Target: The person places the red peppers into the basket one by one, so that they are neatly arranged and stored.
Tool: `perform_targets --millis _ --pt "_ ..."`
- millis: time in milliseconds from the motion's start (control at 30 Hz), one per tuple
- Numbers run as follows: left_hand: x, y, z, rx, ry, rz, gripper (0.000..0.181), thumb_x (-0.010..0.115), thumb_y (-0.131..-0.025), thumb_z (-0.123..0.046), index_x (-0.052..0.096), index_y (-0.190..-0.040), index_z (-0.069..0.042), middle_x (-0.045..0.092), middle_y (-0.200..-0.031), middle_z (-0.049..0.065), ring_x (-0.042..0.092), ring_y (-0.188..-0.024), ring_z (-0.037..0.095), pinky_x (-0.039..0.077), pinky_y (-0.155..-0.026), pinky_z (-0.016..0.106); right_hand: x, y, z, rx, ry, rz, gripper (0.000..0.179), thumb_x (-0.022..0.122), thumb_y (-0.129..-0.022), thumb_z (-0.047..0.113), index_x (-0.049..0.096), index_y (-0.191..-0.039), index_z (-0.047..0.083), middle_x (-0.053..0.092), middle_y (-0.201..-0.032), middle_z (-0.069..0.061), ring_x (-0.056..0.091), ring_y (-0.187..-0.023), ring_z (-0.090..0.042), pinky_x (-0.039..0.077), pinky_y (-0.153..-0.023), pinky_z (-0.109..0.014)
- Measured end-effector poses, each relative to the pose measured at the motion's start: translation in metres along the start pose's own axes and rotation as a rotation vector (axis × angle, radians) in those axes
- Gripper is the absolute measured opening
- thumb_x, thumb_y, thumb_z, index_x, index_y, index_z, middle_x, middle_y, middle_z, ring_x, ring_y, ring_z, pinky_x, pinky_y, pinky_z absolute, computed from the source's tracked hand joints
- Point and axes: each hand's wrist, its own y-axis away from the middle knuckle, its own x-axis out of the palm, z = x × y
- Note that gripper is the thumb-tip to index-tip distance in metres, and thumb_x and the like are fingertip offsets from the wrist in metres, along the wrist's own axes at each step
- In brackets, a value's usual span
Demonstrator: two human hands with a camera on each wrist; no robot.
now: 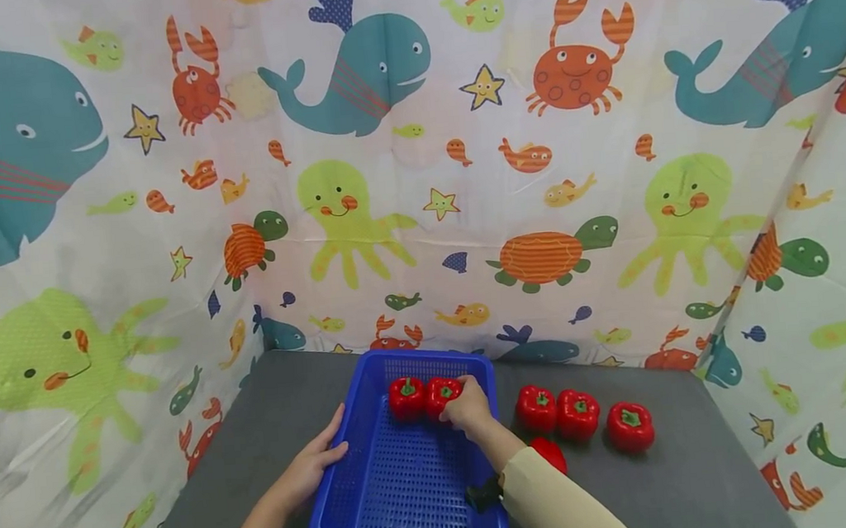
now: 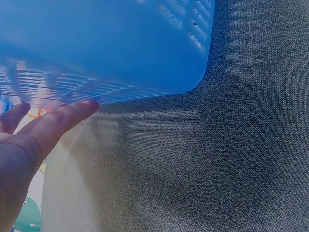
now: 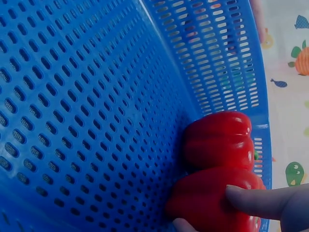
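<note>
A blue perforated plastic basket [image 1: 418, 488] stands on the dark table. Inside, at its far end, a red bell pepper [image 1: 406, 401] with a green stem sits beside a second red bell pepper [image 1: 440, 392]. My right hand [image 1: 472, 409] reaches over the basket's right side and grips this second pepper. In the right wrist view, the thumb [image 3: 256, 200] presses on the gripped pepper [image 3: 207, 198], which lies against the other pepper [image 3: 219, 140]. On the left, my left hand [image 1: 308, 468] has its fingers extended along the basket's outer wall [image 2: 120, 43], fingertips right at its slotted side.
Right of the basket stand more red bell peppers: one [image 1: 536, 408] beside another [image 1: 578, 414], a third [image 1: 631, 427] farther right, and one [image 1: 548, 455] partly behind my right forearm. A sea-animal-print curtain [image 1: 464, 211] encloses the table's back and sides.
</note>
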Motion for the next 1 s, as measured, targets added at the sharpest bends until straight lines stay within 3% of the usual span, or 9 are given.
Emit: perform_targets --millis 133,300,400,667,867,1000 --pt "0.0 -0.001 0.0 0.013 0.035 0.025 0.067 0.042 -0.109 -0.028 0.003 -0.163 -0.035 -0.006 -0.17 0.016 0.016 -0.15 0.052 0.049 -0.103 0.055 0.0 -0.001 -0.001 -0.018 0.035 -0.005 0.091 0.081 -0.06 -0.019 0.044 -0.141 0.001 0.057 -0.131 -0.028 0.06 -0.109 -0.043 0.061 -0.072 -0.05" --pt "0.0 -0.001 0.0 0.004 0.04 0.022 0.067 0.042 -0.109 -0.028 0.004 -0.163 -0.037 -0.006 -0.17 0.015 0.016 -0.15 0.052 0.05 -0.102 0.055 -0.006 0.003 0.005 -0.041 0.085 0.002 0.102 0.085 -0.058 -0.014 0.039 -0.148 0.002 0.054 -0.138 -0.028 0.056 -0.12 -0.044 0.051 -0.096 -0.059" --pt "0.0 0.0 -0.001 -0.001 0.041 0.023 0.067 0.042 -0.109 -0.028 0.004 -0.163 -0.037 -0.006 -0.17 0.015 0.015 -0.15 0.052 0.049 -0.103 0.056 -0.012 0.006 0.011 -0.053 0.081 0.012 0.104 0.086 -0.059 -0.013 0.037 -0.15 0.001 0.051 -0.144 -0.028 0.051 -0.129 -0.046 0.045 -0.104 -0.062" --pt "0.0 0.0 -0.005 0.007 0.033 0.028 0.067 0.042 -0.109 -0.028 0.003 -0.163 -0.035 -0.007 -0.17 0.018 0.017 -0.149 0.053 0.049 -0.102 0.057 -0.035 0.015 0.022 -0.055 -0.108 0.098 0.1 0.084 -0.073 -0.006 0.028 -0.155 0.005 0.039 -0.15 -0.032 0.05 -0.129 -0.053 0.057 -0.087 -0.056" --pt "-0.001 0.001 -0.003 0.029 0.044 0.059 0.069 0.042 -0.109 -0.027 -0.001 -0.163 -0.031 -0.008 -0.169 0.021 0.034 -0.143 0.049 0.053 -0.098 0.051 -0.049 0.028 0.031 -0.062 -0.196 0.136 0.097 0.086 -0.081 0.015 0.026 -0.156 0.005 0.036 -0.154 -0.033 0.048 -0.131 -0.053 0.057 -0.088 -0.054" --pt "0.0 0.002 -0.001 0.033 0.037 0.068 0.069 0.042 -0.109 -0.026 -0.002 -0.163 -0.03 -0.007 -0.168 0.021 0.039 -0.141 0.044 0.054 -0.097 0.048 -0.064 0.038 0.038 -0.085 -0.254 0.142 0.099 0.086 -0.082 0.026 0.025 -0.157 0.004 0.037 -0.153 -0.033 0.051 -0.13 -0.052 0.056 -0.09 -0.054"
